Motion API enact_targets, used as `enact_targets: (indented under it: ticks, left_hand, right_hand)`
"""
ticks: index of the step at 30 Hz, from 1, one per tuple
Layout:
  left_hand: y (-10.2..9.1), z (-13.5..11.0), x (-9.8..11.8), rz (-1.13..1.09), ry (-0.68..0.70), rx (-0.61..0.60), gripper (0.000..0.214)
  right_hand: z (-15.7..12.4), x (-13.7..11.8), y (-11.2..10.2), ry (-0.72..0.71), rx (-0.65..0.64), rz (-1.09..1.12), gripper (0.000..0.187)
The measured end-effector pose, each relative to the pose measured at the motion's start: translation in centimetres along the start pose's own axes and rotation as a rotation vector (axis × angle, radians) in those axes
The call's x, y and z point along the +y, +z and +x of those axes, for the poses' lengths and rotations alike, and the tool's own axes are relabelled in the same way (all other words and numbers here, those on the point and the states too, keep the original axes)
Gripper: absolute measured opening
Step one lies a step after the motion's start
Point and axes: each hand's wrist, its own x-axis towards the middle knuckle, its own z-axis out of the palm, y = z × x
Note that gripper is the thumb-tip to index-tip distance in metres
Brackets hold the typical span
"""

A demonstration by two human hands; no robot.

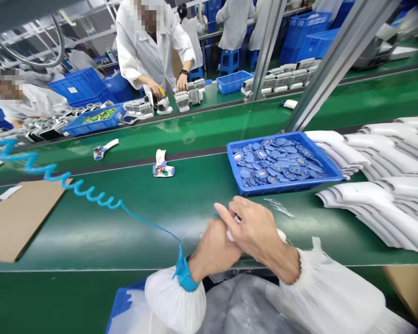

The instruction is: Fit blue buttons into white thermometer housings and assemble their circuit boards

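Note:
My left hand [216,247] and my right hand [256,227] are pressed together low over the green bench. Both are closed around a white plastic part [282,234], most of which the fingers hide. A blue wrist strap [187,274] circles my left wrist, tied to a coiled blue cord [87,192]. Just beyond my right hand lie some thin white wires [278,208]. Behind them stands a blue tray [242,190] full of small blue discs [277,157]. Farther off to the left, a white shell with wires and a circuit board [163,170] rests by the belt.
Stacked white curved shells [376,197] crowd the right side, near a slanted metal post [341,65]. Cardboard [24,213] lies at left. Another white assembly [105,149] sits on the green conveyor [205,130]. Across it, a co-worker [156,51] handles white devices [186,98].

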Motion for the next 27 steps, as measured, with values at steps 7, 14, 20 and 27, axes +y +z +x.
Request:
enact_targets:
  ticks: [7, 14, 20, 27]
  left_hand:
    - [-0.6, -0.1, 0.4, 0.141, -0.032, 0.073, 0.018]
    - [0.3, -1.3, -0.2, 0.312, -0.093, 0.054, 0.027]
    - [-4.4, -2.6, -0.9, 0.318, -0.205, 0.226, 0.021]
    - [-6.6, -0.8, -1.3, 0.984, -0.018, 0.213, 0.021]
  right_hand:
    - [0.5, 0.6, 0.3, -0.024, 0.276, 0.076, 0.053]
    - [0.5, -0.1, -0.7, 0.127, 0.068, 0.142, 0.059]
    - [7.1, 5.0, -3.5, 0.037, -0.125, -0.091, 0.022]
    - [11.4, 8.2, -2.9, -0.098, -0.323, -0.338, 0.014]
